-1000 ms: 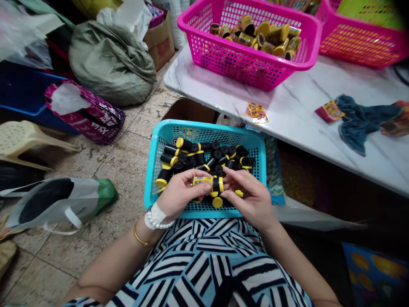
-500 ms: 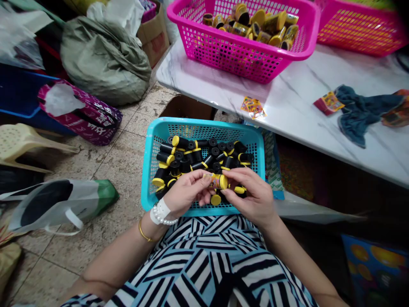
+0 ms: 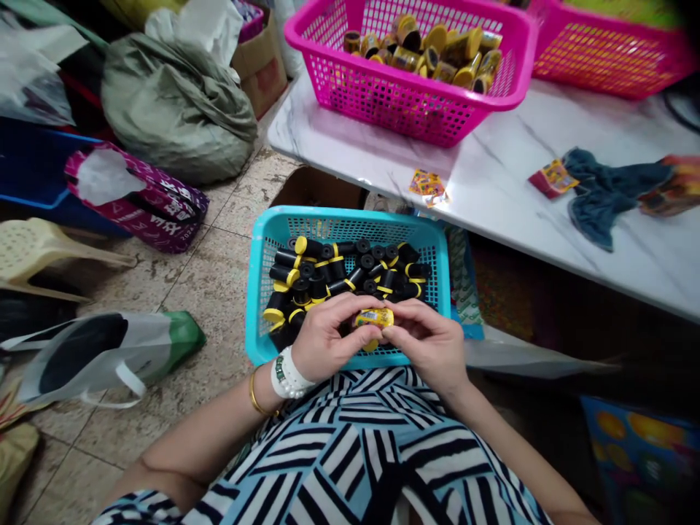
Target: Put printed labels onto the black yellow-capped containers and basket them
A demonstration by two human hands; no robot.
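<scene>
Over a blue basket (image 3: 257,306), the left hand (image 3: 322,343) and right hand (image 3: 429,346) pinch a yellow-labelled tube (image 3: 374,318), lying left-right; fingers hide its ends.

Up on a white stone table (image 3: 492,175): a pink basket (image 3: 405,109) full of little yellow tubs (image 3: 437,47), and one more pink basket (image 3: 607,58) just beside. Nearer the table's front edge, two small bright stickers (image 3: 428,184), a red packet (image 3: 551,179) and a crumpled blue cloth (image 3: 601,193). Down on the tiled floor (image 3: 208,277): a big green sack (image 3: 175,109), a purple bag (image 3: 147,197) with white paper inside, a brown box (image 3: 262,65), a pale plastic stool (image 3: 38,251) and a white bag with a green end (image 3: 109,350).
</scene>
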